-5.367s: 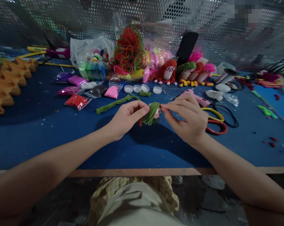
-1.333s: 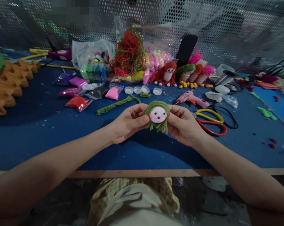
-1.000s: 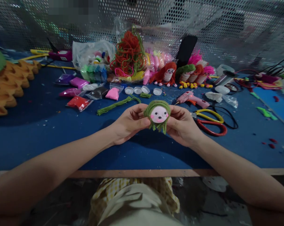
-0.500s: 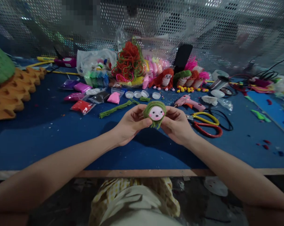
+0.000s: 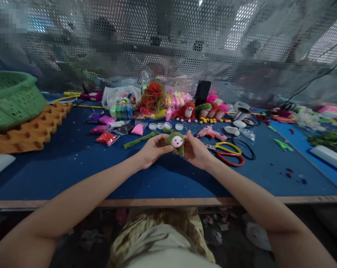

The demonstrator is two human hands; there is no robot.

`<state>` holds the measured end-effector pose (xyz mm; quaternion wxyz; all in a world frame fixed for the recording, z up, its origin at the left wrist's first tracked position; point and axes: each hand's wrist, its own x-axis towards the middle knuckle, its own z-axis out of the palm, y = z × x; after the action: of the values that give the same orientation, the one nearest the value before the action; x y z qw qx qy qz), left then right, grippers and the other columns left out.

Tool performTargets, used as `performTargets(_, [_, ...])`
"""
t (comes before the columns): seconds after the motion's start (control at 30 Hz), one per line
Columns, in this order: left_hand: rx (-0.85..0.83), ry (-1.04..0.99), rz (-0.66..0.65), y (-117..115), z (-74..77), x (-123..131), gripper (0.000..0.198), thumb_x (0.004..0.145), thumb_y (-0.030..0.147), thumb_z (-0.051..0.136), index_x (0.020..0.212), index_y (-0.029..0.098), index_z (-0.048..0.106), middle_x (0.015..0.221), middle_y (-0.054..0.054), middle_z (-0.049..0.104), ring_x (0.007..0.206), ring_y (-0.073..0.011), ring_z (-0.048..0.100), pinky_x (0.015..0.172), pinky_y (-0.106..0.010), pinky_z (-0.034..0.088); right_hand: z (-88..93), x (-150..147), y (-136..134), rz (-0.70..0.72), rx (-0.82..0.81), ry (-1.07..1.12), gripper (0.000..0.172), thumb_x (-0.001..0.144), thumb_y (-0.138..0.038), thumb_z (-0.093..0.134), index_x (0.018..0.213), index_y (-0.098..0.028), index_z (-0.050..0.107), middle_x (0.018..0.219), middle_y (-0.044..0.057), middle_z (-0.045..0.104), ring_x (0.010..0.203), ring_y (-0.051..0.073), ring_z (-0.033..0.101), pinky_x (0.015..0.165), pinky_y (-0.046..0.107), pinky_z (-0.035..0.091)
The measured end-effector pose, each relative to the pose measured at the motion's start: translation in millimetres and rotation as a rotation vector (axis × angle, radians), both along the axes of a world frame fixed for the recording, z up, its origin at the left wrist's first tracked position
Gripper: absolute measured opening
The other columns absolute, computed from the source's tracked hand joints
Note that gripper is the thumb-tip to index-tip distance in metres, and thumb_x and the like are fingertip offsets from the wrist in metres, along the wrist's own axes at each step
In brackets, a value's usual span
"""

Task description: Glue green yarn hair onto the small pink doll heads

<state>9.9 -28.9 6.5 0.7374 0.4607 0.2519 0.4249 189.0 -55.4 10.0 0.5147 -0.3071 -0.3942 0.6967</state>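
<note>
A small doll head (image 5: pixel 176 142) with a pale pink face and green yarn hair is held up between both my hands above the blue table (image 5: pixel 73 167). My left hand (image 5: pixel 153 149) pinches its left side with thumb and fingers closed. On the doll's right side my right hand (image 5: pixel 195 149) grips it the same way. The face points toward me. A bundle of green yarn strands (image 5: pixel 139 139) lies on the table just beyond my left hand.
Scissors with red and yellow handles (image 5: pixel 230 154) and a pink glue gun (image 5: pixel 210 131) lie right of my hands. Finished yarn-haired dolls (image 5: pixel 203 110), a yarn tangle (image 5: pixel 152 97), clay packets (image 5: pixel 107 137) and small lids (image 5: pixel 160 126) sit behind. A green basket (image 5: pixel 12 96) stands far left on orange foam.
The doll head was turned from sideways to face me, and my right hand went from pinching its hair to gripping its side. My head has since lifted, so the hands look smaller and farther.
</note>
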Motion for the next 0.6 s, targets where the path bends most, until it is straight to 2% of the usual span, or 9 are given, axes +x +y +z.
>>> performTargets(0.07, [0.034, 0.057, -0.075, 3.8, -1.4, -2.7, 0.048, 0.050, 0.025, 0.099, 0.088, 0.014, 0.072, 0.084, -0.001, 0.074, 0.078, -0.0115, 0.067, 0.079, -0.025, 0.052, -0.3, 0.8, 0.6, 0.008, -0.042, -0.029, 0.035, 0.073, -0.051, 0.084, 0.078, -0.019, 0.072, 0.069, -0.002, 0.072, 0.060, 0.009, 0.064, 0.059, 0.019, 0.054])
performTargets(0.13, [0.063, 0.068, -0.166, 7.9, -3.2, -5.1, 0.056, 0.048, 0.035, 0.100, 0.092, 0.013, 0.073, 0.083, -0.003, 0.074, 0.076, -0.0123, 0.066, 0.074, -0.025, 0.050, -0.8, 1.6, 1.1, 0.010, -0.054, -0.059, 0.032, 0.079, -0.048, 0.080, 0.078, -0.018, 0.071, 0.067, -0.002, 0.071, 0.057, 0.009, 0.063, 0.059, 0.020, 0.054])
performTargets(0.17, [0.062, 0.069, -0.161, 9.9, -4.1, -6.0, 0.059, 0.047, 0.042, 0.099, 0.092, 0.013, 0.073, 0.083, -0.003, 0.073, 0.075, -0.0120, 0.065, 0.071, -0.023, 0.049, -1.1, 2.0, 1.4, 0.011, -0.055, -0.069, 0.032, 0.082, -0.048, 0.078, 0.077, -0.018, 0.070, 0.067, -0.001, 0.071, 0.056, 0.009, 0.062, 0.058, 0.021, 0.054])
performTargets(0.23, [0.033, 0.097, -0.110, 13.7, -5.8, -7.0, 0.057, 0.056, 0.055, 0.093, 0.091, 0.013, 0.074, 0.082, -0.003, 0.073, 0.078, -0.0129, 0.065, 0.071, -0.024, 0.048, -1.4, 2.9, 1.8, 0.010, -0.054, -0.080, 0.031, 0.085, -0.046, 0.075, 0.076, -0.017, 0.069, 0.065, -0.001, 0.070, 0.056, 0.010, 0.062, 0.058, 0.023, 0.054])
performTargets(0.3, [0.023, 0.104, -0.075, 17.0, -7.2, -7.3, 0.046, 0.065, 0.053, 0.089, 0.086, 0.015, 0.074, 0.081, -0.002, 0.072, 0.076, -0.0107, 0.064, 0.070, -0.022, 0.047, -1.5, 3.7, 1.9, 0.013, -0.055, -0.085, 0.028, 0.086, -0.042, 0.075, 0.076, -0.017, 0.069, 0.066, 0.000, 0.071, 0.057, 0.011, 0.063, 0.058, 0.023, 0.054])
performTargets(0.4, [0.029, 0.109, -0.068, 20.2, -8.4, -7.0, 0.037, 0.062, 0.041, 0.093, 0.076, 0.014, 0.072, 0.075, -0.001, 0.070, 0.072, -0.0098, 0.062, 0.069, -0.022, 0.046, -2.1, 4.5, 2.0, 0.011, -0.056, -0.088, 0.026, 0.086, -0.039, 0.076, 0.075, -0.017, 0.069, 0.068, 0.001, 0.072, 0.059, 0.011, 0.064, 0.059, 0.023, 0.054])
performTargets(0.6, [0.048, 0.120, -0.010, 21.9, -10.4, -5.6, 0.041, 0.054, 0.041, 0.096, 0.073, 0.013, 0.074, 0.075, -0.002, 0.072, 0.070, -0.0107, 0.063, 0.070, -0.023, 0.048, -7.5, 6.5, 5.4, 0.006, -0.050, -0.086, 0.024, 0.078, -0.037, 0.084, 0.075, -0.017, 0.070, 0.069, 0.000, 0.074, 0.062, 0.011, 0.066, 0.062, 0.022, 0.055])
